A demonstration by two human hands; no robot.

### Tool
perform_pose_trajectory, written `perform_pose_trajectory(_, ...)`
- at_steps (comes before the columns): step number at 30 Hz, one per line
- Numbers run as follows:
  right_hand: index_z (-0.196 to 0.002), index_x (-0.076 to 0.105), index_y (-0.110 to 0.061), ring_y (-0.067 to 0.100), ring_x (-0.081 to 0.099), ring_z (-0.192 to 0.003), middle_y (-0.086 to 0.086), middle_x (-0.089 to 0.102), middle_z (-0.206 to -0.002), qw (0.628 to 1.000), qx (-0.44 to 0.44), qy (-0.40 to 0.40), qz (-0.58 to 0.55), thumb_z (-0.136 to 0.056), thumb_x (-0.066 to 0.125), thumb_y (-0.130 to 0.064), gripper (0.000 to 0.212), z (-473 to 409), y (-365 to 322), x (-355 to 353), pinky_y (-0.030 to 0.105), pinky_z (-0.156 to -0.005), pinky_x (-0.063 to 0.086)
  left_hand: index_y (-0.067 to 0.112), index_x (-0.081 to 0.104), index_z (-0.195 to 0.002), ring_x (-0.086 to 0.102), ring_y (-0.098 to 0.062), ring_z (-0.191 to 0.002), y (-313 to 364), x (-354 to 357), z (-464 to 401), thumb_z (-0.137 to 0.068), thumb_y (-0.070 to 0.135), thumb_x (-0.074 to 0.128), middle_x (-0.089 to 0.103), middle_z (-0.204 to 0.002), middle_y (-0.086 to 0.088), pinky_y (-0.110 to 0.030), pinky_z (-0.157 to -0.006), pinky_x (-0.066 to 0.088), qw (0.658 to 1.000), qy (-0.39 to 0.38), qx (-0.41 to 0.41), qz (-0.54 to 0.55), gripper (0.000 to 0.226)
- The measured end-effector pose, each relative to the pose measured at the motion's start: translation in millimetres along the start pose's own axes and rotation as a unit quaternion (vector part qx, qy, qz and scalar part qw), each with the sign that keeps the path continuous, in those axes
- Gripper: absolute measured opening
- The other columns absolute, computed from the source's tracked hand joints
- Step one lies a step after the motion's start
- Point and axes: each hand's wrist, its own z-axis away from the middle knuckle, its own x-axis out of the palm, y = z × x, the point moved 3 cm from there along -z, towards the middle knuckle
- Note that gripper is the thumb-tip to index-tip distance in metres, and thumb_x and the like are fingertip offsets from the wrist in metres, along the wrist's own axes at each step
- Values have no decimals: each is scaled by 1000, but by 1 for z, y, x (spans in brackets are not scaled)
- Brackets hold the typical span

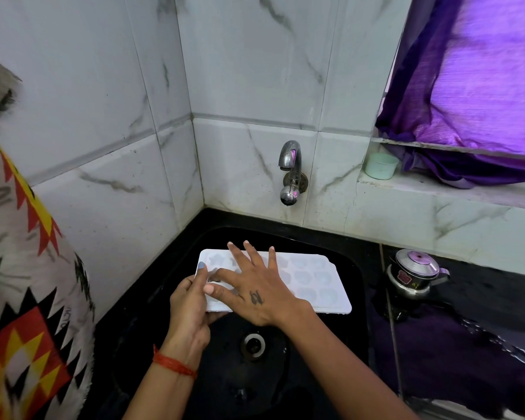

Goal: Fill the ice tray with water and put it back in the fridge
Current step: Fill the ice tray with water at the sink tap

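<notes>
- Ice tray [312, 283] is held level over the black sink [356, 286], below and in front of the tap [290, 165].
- Left hand [191, 304] pinches its near-left edge; right hand [255, 286] lies flat on top, fingers [240, 259] spread.
- Best to lift the right hand clear, keep the tray level and run a gentle stream.
- Water level in the cells is unclear; the fridge is out of view.

We saw the white ice tray [315, 286], with rounded moulded cells, held level above the black sink [355, 286] and below the wall tap [290, 165], its left part hidden by hands.
</notes>
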Motion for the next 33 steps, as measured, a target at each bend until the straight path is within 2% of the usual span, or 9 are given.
perform_pose_trajectory(7, -129, 48, -40, 22, -13, -146, 2, 0, -161, 1000, -3, 3, -1, -88, 21, -68, 56, 2, 3, -1, 60, -111, -15, 9, 60, -95, 66, -23, -71, -1, 2, -2, -94, 34, 54, 68, -84, -10, -25, -39, 50, 1000, 3, -7, 5, 26)
perform_pose_trajectory(11, -125, 47, -41, 20, -11, -147, 0, 3, -160, 999, 2, 30, -32, -88, 22, -68, 52, 6, 12, -7, 57, -113, -13, 9, 60, -102, 66, -25, -75, -1, 1, -4, -94, 35, 54, 68, -90, -12, -27, -42, 53, 1000, 8, -6, 7, 28)
perform_pose_trajectory(14, -126, 44, -44, 18, -10, -147, -2, 4, -160, 997, 14, 57, -42, -83, 20, -72, 57, 12, 23, -15, 54, -114, -14, 9, 60, -102, 66, -23, -75, 1, 0, -6, -94, 36, 54, 68, -90, -11, -29, -45, 54, 1000, 11, -5, 10, 28)
perform_pose_trajectory(21, -125, 45, -47, 15, -8, -147, -5, 6, -160, 990, 65, 117, -42, -74, 15, -80, 67, 35, 59, -34, 49, -115, -12, 12, 57, -95, 66, -24, -82, 4, -4, -14, -94, 36, 54, 68, -94, -9, -37, -60, 53, 1000, 15, -1, 11, 25)
perform_pose_trajectory(33, -117, 47, -43, 14, -1, -147, -6, 11, -159, 978, 126, 161, -51, -70, 21, -80, 66, 70, 97, -36, 47, -116, -4, 14, 57, -90, 63, -21, -80, 15, -10, -19, -95, 35, 52, 66, -91, -5, -38, -60, 52, 999, 29, 21, 12, 22)
